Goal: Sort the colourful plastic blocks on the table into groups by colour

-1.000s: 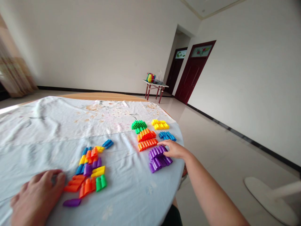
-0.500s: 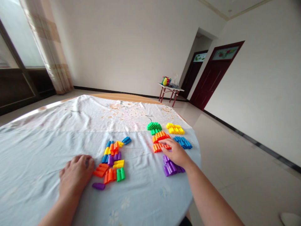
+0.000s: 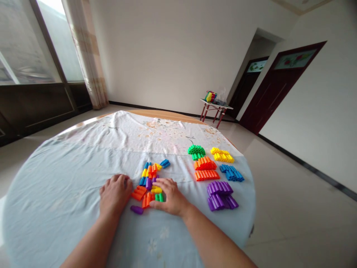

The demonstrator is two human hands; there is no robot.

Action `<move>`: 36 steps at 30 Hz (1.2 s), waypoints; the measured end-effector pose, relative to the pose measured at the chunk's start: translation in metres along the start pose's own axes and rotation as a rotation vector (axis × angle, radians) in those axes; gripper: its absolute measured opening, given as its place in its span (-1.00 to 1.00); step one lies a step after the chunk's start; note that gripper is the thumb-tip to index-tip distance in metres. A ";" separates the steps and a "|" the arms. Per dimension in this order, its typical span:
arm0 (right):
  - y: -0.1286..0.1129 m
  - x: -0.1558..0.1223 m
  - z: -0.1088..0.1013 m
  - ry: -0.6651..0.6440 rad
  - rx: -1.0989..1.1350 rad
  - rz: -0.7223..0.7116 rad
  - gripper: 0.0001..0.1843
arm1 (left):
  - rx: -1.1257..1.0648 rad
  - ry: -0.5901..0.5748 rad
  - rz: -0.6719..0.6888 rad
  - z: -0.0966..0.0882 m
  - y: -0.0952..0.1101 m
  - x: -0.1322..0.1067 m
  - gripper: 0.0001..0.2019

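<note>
A round wooden table (image 3: 167, 114) carries a pale blue fabric cloth (image 3: 67, 193) with a white floral-printed far section. A small white-topped side table (image 3: 227, 107) with dark red legs stands beyond it. A mixed cluster of multicoloured, smooth tubular pieces (image 3: 148, 184) lies on the cloth between the two hands. The left hand (image 3: 115, 193) rests loosely curled beside the cluster's left edge; whether it grips anything cannot be told. The right hand (image 3: 173, 199) is unclenched, thumb and fingers parted around the cluster's right side. Single-colour groups lie to the right: a purple stack (image 3: 219, 190) nearest, orange rows (image 3: 205, 163), a blue group (image 3: 231, 173), a yellow group (image 3: 223, 156) and a green stack (image 3: 196, 150). A green pair (image 3: 159, 197) sits within the right hand's span. One purple tubular piece (image 3: 137, 210) lies nearest the person.
</note>
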State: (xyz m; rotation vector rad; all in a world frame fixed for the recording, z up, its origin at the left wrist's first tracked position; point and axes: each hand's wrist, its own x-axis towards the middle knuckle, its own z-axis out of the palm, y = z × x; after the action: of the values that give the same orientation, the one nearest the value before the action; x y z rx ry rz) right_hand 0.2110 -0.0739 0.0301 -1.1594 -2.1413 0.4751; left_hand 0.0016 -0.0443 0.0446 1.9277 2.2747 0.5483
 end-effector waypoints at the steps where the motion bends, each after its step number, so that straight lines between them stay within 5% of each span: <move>1: -0.002 -0.001 0.001 -0.016 -0.028 -0.016 -0.26 | -0.002 0.003 -0.001 0.000 0.000 0.000 -0.59; 7: -0.006 -0.003 0.005 -0.096 -0.159 -0.116 -0.45 | -0.007 0.009 0.010 0.002 -0.002 -0.001 -0.59; 13: 0.004 -0.008 -0.008 0.050 -0.247 0.030 -0.51 | -0.015 0.016 0.013 0.003 -0.002 -0.001 -0.60; 16: -0.005 -0.007 -0.010 0.074 -0.246 -0.030 -0.49 | -0.017 0.027 0.010 0.003 -0.002 -0.001 -0.61; 20: -0.030 0.002 0.005 -0.077 -0.214 -0.218 -0.49 | -0.008 0.040 0.016 0.005 -0.003 -0.001 -0.63; 24: -0.045 0.011 0.020 -0.220 -0.242 -0.227 -0.48 | 0.001 0.042 0.034 0.006 -0.005 0.000 -0.63; 36: -0.009 -0.010 -0.011 -0.035 -0.192 -0.114 -0.82 | -0.012 0.023 0.026 0.006 -0.006 0.000 -0.62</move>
State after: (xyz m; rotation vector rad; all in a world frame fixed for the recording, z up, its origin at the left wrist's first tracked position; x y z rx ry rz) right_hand 0.2167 -0.0871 0.0398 -1.1307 -2.3094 0.2445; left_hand -0.0019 -0.0435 0.0376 1.9579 2.2582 0.5888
